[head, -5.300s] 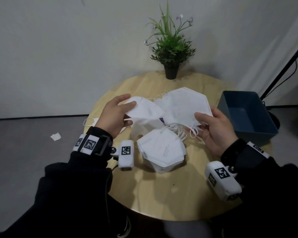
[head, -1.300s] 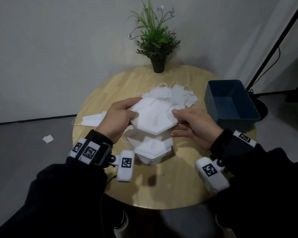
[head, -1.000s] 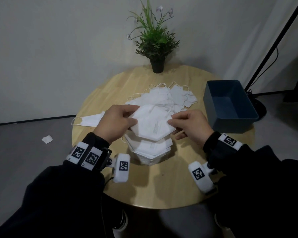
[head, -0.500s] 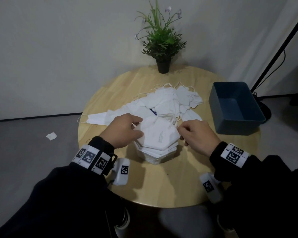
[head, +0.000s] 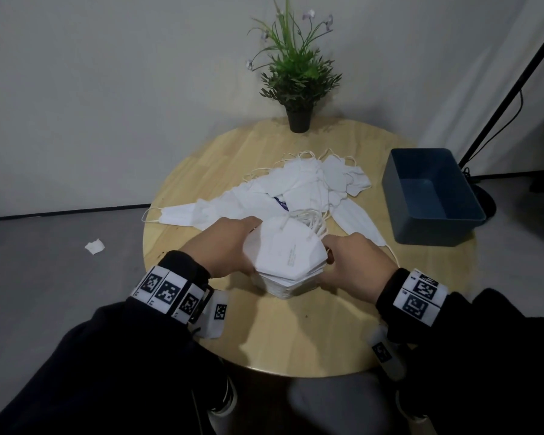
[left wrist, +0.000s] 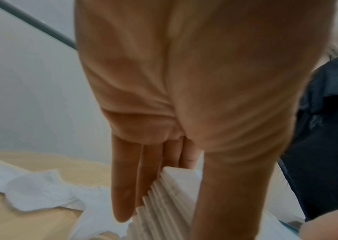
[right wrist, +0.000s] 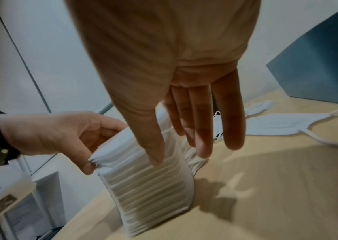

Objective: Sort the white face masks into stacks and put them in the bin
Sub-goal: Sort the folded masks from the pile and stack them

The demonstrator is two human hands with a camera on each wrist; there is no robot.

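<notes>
A tall stack of folded white masks [head: 288, 259] [right wrist: 149, 186] [left wrist: 170, 203] stands on the round wooden table [head: 296, 334] in front of me. My left hand [head: 230, 249] [right wrist: 46, 133] grips its left edge, fingers curled behind and thumb in front. My right hand [head: 352, 262] [right wrist: 180, 155] holds the right edge, thumb across the top mask and fingers down the far side by the ear loops. A loose pile of white masks [head: 305, 186] lies behind the stack. The blue bin [head: 434, 230] [right wrist: 318, 78] sits empty at the table's right edge.
A potted plant [head: 299, 86] stands at the table's back edge. One flat mask [head: 182, 213] lies near the left rim and another [head: 358, 221] between the stack and the bin. A black stand pole [head: 500, 89] leans at the right; a paper scrap [head: 95, 246] lies on the floor.
The mask both hands held has been laid on top of the stack. Both hands have dropped to the stack's sides and now hold it.
</notes>
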